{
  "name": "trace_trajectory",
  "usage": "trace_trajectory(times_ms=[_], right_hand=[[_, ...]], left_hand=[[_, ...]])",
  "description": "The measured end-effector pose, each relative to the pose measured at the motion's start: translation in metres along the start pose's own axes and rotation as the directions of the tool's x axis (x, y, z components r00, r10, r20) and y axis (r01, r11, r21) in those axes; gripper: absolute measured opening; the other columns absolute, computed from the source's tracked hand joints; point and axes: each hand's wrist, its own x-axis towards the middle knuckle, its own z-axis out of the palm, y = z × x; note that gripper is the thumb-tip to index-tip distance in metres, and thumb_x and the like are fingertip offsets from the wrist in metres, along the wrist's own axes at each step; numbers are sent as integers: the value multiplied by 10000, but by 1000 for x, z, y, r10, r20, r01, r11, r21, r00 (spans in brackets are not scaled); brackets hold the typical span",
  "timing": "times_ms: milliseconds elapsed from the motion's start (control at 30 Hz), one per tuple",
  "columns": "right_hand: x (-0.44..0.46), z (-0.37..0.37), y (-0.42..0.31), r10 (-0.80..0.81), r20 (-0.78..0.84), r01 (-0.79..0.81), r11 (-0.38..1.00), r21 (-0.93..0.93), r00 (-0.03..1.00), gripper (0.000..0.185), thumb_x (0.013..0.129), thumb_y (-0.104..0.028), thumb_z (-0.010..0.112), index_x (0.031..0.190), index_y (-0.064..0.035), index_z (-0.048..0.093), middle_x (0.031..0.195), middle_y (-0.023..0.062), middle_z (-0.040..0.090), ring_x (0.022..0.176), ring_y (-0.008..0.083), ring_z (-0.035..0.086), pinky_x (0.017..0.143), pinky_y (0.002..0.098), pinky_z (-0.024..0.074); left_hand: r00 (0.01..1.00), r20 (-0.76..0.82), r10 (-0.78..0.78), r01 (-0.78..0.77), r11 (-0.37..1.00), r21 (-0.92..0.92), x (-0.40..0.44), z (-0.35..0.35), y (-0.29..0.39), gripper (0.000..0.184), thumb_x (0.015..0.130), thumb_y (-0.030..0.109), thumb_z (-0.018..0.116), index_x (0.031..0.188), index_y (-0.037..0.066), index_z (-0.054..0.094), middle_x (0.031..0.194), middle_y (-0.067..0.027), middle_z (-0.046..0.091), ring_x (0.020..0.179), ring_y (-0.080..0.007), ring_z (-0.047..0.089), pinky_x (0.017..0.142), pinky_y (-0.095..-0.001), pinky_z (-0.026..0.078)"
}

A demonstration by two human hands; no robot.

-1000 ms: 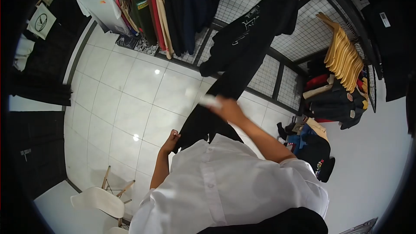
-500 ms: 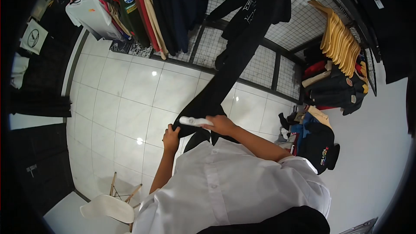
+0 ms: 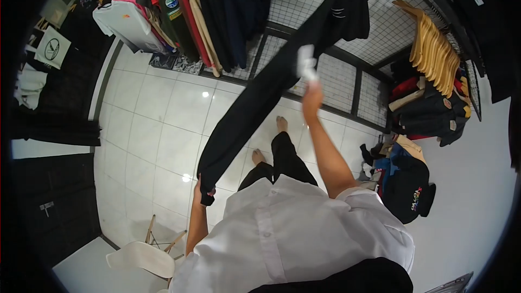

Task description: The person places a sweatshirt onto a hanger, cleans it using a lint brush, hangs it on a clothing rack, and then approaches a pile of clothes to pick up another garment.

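A black long-sleeved garment point(image 3: 255, 97) hangs from a wooden hanger at the top, one sleeve stretched down towards me. My left hand point(image 3: 204, 189) is closed on the cuff end of that sleeve, partly hidden by the cloth. A white handheld device point(image 3: 306, 64), blurred by motion, is gripped in my right hand point(image 3: 312, 97). The device is beside or over the upper part of the sleeve; whether it touches the cloth I cannot tell.
Clothes point(image 3: 217, 16) hang in a row on the upper left. Wooden hangers point(image 3: 431, 51) hang at the right above dark jackets point(image 3: 434, 114). A clothes pile point(image 3: 401, 179) lies lower right. A white chair point(image 3: 142, 259) stands lower left, and my bare feet point(image 3: 259, 157) are on the tiles.
My right hand has moved the white device from near the cuff up along the sleeve. My left hand has shifted slightly left and down, and the sleeve is pulled straighter.
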Motion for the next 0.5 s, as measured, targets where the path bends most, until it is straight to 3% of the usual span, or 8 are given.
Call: trace_trajectory(times_ms=[33, 67, 133, 200, 233, 367, 433, 500], right_hand=[[-33, 25, -17, -85, 109, 61, 977, 203, 990, 311, 929, -281, 565, 950, 29, 574, 720, 173, 608, 641, 255, 596, 556, 396, 440], [-69, 51, -29, 82, 295, -122, 985, 120, 952, 318, 910, -275, 589, 988, 34, 574, 703, 198, 617, 632, 290, 624, 540, 404, 451], [-137, 63, -46, -22, 597, -105, 979, 178, 802, 393, 893, -325, 605, 1074, 21, 552, 627, 195, 602, 574, 352, 616, 538, 437, 467], [-180, 41, -66, -257, 755, 132, 966, 223, 603, 363, 882, -374, 601, 973, -25, 556, 611, 169, 591, 576, 355, 608, 546, 447, 480], [-187, 30, -70, -352, 820, 196, 936, 294, 452, 355, 874, -392, 605, 936, -46, 552, 601, 154, 586, 578, 347, 610, 551, 448, 484], [-161, 10, -61, -594, 776, 477, 756, 448, 213, 347, 807, -398, 670, 888, -81, 554, 551, 93, 544, 542, 319, 592, 522, 422, 472], [-122, -1, -61, -680, 593, 407, 733, 545, 431, 315, 796, -344, 689, 893, -74, 559, 545, 88, 527, 535, 310, 580, 519, 413, 471], [-87, -8, -67, -589, 335, 507, 806, 305, 735, 303, 828, -325, 684, 824, -57, 545, 609, 110, 573, 541, 301, 592, 531, 392, 476]], left_hand=[[997, -58, -50, 54, 996, 66, -6, 7, 3, 539, 959, 545, 359, 921, 30, 514, 469, -41, 404, 351, -136, 385, 351, -249, 302], [995, -63, -77, 78, 997, 15, -7, 4, 0, 540, 960, 547, 351, 908, 34, 510, 473, -36, 398, 354, -134, 380, 356, -248, 301], [999, -10, -45, 44, 998, -40, -7, 4, -5, 526, 959, 550, 355, 878, 52, 506, 472, -16, 355, 366, -130, 364, 375, -243, 308], [994, -109, -17, 5, 995, -102, -7, 10, 3, 519, 958, 548, 359, 884, 58, 511, 474, -11, 346, 370, -128, 360, 381, -242, 312], [980, -200, -1, -33, 985, -167, -8, 14, 9, 511, 957, 547, 364, 889, 64, 515, 477, -6, 337, 374, -127, 357, 386, -241, 316], [960, -278, 35, -56, 996, -68, -5, 11, 26, 482, 968, 511, 372, 940, 56, 529, 555, -56, 485, 363, -133, 369, 357, -242, 307], [952, -302, 45, -58, 998, -33, -5, 9, 27, 476, 969, 497, 380, 926, 47, 530, 575, -66, 501, 368, -139, 374, 353, -237, 306], [965, -260, 16, -37, 996, -75, -1, 2, 25, 477, 967, 492, 391, 908, 40, 533, 576, -75, 504, 373, -145, 383, 352, -230, 305]])
